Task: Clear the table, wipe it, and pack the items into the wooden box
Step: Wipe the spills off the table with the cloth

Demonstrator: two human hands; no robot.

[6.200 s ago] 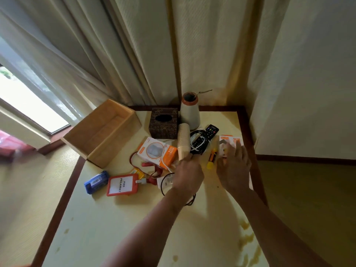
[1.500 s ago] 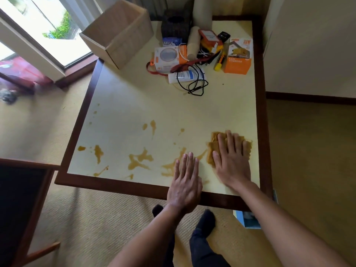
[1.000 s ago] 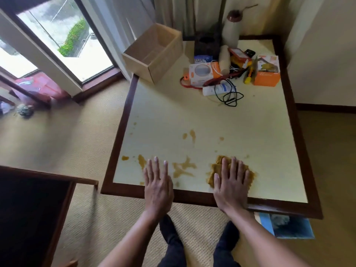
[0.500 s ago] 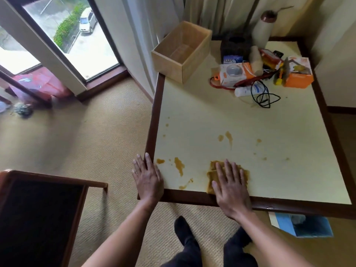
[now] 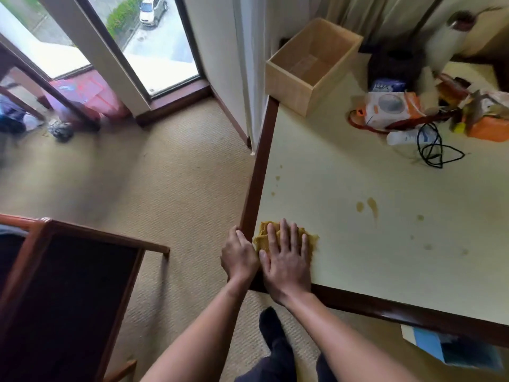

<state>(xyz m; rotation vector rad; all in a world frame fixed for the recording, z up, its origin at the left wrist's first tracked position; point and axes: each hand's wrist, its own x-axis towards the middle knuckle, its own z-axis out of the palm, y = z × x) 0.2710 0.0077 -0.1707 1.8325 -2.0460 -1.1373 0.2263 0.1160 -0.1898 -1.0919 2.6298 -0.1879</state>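
Pressing flat, your right hand [image 5: 286,263] spreads straight fingers on the yellow cloth [image 5: 263,238] at the near left corner of the table [image 5: 385,309]. Your left hand [image 5: 239,257] curls its fingers over the rim beside it. Brown stains [image 5: 371,206] lie ahead. The wooden box [image 5: 300,86] and clutter [image 5: 413,117] sit far back.

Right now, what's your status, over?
Right hand flat on cloth, left hand gripping table corner. Stains mid-table, unwiped. Box empty; clutter unpacked at far end.
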